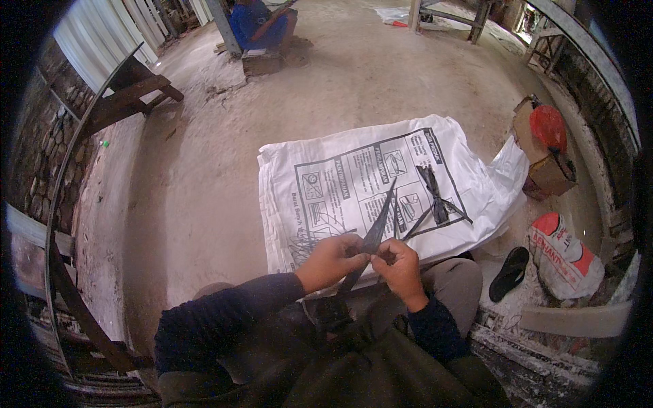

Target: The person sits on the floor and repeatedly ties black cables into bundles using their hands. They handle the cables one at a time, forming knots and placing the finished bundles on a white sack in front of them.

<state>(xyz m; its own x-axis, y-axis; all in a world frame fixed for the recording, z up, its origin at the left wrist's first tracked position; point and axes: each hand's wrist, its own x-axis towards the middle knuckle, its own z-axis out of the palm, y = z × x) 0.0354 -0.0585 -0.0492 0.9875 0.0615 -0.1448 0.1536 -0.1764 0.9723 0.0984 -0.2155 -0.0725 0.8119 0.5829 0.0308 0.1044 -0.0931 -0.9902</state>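
Note:
Over my lap, my left hand (335, 261) pinches a dark, flat, pointed strip (379, 228), its tip reaching away from me. My right hand (400, 269) is closed beside it, thumb and fingers pressed together at the strip's edge; a thin dark piece rises near these fingers. What the strip is made of cannot be told. Beneath lies a white printed sack (277, 197), spread flat. A bundle of similar black strips (435, 193), narrowed at its middle, rests on its right part. Thin dark strands (309, 243) lie on the sack left of my hands.
To the right are a cardboard box (549, 175) with a red plastic bag (548, 126), a black sandal (509, 274) and a red-and-white sack (566, 262). A wooden stand (132, 95) is at the left. Far off, a person in blue (253, 28) sits by a post.

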